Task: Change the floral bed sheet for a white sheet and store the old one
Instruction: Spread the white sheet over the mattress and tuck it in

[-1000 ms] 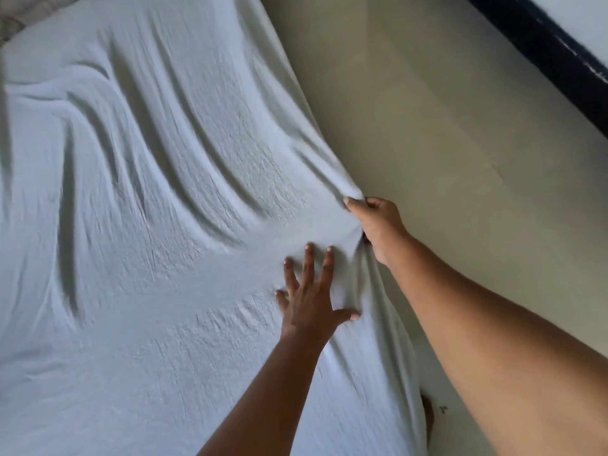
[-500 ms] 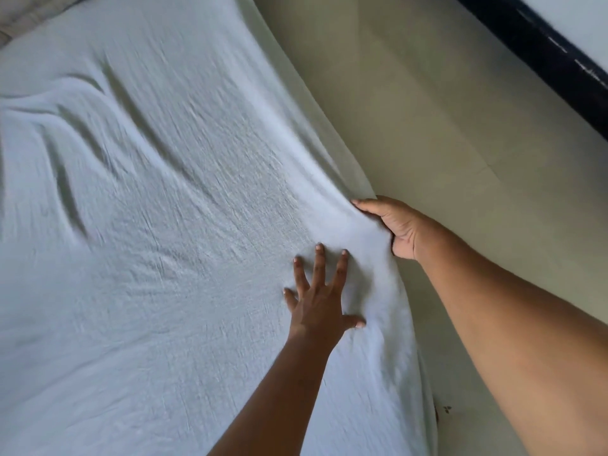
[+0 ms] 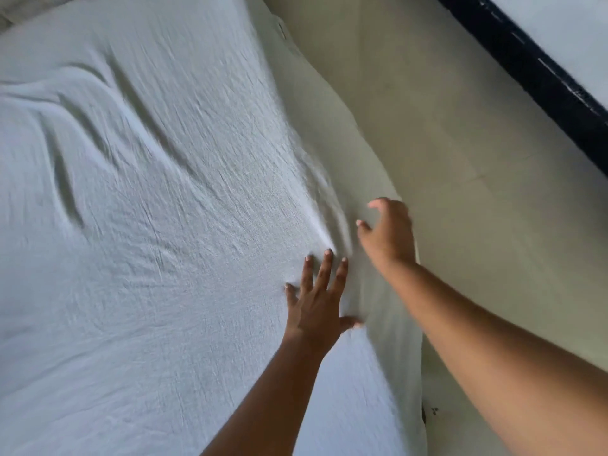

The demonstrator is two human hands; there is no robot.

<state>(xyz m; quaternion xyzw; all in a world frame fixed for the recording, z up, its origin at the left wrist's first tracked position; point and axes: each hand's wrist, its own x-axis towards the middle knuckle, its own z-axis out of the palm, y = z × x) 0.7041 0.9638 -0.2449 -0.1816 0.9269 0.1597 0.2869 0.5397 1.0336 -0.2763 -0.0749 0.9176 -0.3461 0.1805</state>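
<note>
**Head view.** The sheet is lying white over the bed, filling the left and middle of the scene, with its right edge hanging toward the floor. Folds are gathering at the far left. The left hand is pressing flat on the sheet near that edge, fingers straight and spread. The right hand is hovering just right of it, fingers curved and apart, apparently gripping nothing, though blur is hiding any contact. No floral sheet is showing. The step in hand is probably smoothing the white sheet. The next move is likely calling for a fresh grip on the edge and a rightward pull.
</note>
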